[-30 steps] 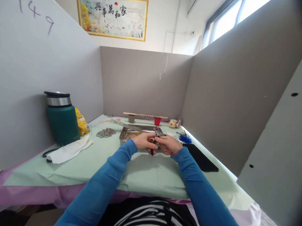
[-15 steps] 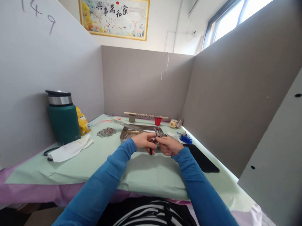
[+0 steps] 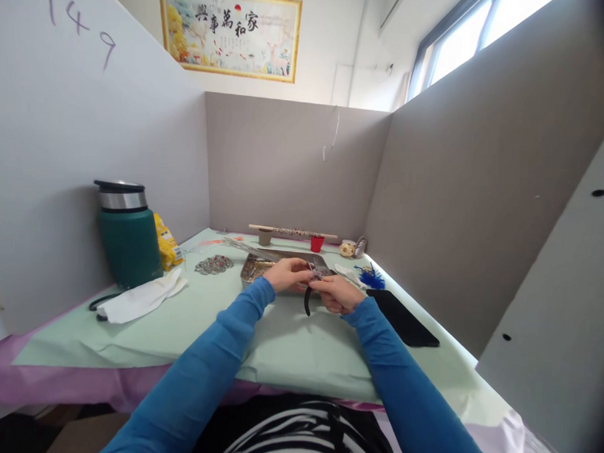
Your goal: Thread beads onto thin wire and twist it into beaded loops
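Observation:
My left hand (image 3: 290, 274) and my right hand (image 3: 337, 293) meet above the pale green table cover (image 3: 202, 329), just in front of a metal tray (image 3: 253, 269) of small pieces. Black-handled pliers (image 3: 307, 300) are gripped in my right hand, one handle curving down below it. The jaws reach a small metallic piece (image 3: 314, 274) pinched in my left fingers. Both sleeves are blue.
A green thermos (image 3: 127, 235) stands at the left, with a yellow packet (image 3: 166, 242) and a white cloth (image 3: 141, 294) by it. A beaded ornament (image 3: 213, 265) lies left of the tray. A black pad (image 3: 402, 318), blue feather (image 3: 370, 277), red cup (image 3: 316, 243) and stick (image 3: 292, 231) sit farther back.
The pliers have tipped so a handle now hangs below my right hand. My left fingers have lifted slightly to the jaws. The view has shifted a little.

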### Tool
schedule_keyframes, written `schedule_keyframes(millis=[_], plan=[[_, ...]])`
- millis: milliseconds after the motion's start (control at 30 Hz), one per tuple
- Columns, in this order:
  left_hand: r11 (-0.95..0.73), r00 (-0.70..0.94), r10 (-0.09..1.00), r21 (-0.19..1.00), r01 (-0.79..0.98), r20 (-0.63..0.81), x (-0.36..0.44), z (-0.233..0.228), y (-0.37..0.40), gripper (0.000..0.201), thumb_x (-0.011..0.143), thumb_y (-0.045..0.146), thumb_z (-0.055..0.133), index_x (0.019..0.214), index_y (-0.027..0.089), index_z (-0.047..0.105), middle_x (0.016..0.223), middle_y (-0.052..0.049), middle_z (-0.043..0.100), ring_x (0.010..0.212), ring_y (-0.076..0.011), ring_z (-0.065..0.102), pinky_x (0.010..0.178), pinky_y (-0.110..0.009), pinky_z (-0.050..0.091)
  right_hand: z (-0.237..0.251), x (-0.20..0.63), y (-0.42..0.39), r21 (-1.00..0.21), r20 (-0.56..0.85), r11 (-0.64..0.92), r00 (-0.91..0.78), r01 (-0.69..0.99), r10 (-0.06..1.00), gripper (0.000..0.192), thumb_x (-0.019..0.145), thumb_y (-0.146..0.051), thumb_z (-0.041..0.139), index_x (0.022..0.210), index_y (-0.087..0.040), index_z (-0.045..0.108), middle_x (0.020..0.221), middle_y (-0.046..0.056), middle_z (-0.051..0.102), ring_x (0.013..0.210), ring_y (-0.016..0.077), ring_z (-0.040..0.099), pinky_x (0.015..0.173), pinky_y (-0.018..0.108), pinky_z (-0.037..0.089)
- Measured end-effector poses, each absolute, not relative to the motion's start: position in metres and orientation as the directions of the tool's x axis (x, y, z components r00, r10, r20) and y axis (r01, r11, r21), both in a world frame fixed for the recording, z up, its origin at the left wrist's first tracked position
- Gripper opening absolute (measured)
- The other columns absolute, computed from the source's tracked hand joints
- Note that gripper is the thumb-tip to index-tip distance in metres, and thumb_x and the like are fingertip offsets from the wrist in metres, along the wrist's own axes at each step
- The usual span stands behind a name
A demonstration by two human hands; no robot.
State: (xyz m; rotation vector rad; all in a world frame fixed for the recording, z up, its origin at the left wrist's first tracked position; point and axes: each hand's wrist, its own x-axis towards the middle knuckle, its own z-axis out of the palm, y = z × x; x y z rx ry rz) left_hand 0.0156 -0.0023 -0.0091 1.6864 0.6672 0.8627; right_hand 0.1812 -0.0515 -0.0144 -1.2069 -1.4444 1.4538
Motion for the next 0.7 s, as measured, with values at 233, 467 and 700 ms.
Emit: schedule_keyframes(millis=[233, 467, 700], plan=[[-0.234, 0.601, 0.783, 0.971, 0.042, 0.163, 0.016, -0.007, -0.008, 0.036, 0.062, 0.032, 0.073, 0.09, 0.012, 0.063, 0.088, -0.009, 0.066, 0.077, -0.0174, 0.062, 0.067, -0.029, 0.05, -0.025, 0.178, -0.044, -0.988, 0.027, 0.056, -0.194, 0.142, 0.981, 0.034, 0.066, -0.044, 0.069, 0.062, -0.019, 0.046, 0.034, -0.011, 0.028, 0.028, 0.0034, 0.022, 0.028, 0.021, 0.013], [-0.222, 0.487, 0.83, 0.962, -0.156, 0.271, 0.019, -0.006, -0.01, 0.047, 0.057, 0.023, 0.076, 0.1, 0.012, 0.059, 0.086, -0.009, 0.067, 0.076, -0.0172, 0.062, 0.071, -0.032, 0.049, -0.029, 0.175, -0.044, -0.948, 0.155, 0.194, -0.168, 0.254, 0.974, 0.035, 0.07, -0.051, 0.063, 0.066, -0.017, 0.053, 0.035, -0.01, 0.028, 0.031, 0.0036, 0.022, 0.031, 0.02, 0.012], [-0.167, 0.484, 0.83, 0.952, -0.258, 0.277, 0.017, -0.005, -0.01, 0.048, 0.058, 0.028, 0.077, 0.1, 0.012, 0.062, 0.097, -0.011, 0.065, 0.079, -0.0168, 0.061, 0.072, -0.032, 0.048, -0.027, 0.175, -0.046, -0.962, 0.167, 0.209, -0.227, 0.175, 0.959, 0.031, 0.07, -0.046, 0.065, 0.064, -0.018, 0.052, 0.035, -0.01, 0.03, 0.031, 0.0041, 0.024, 0.03, 0.02, 0.014]])
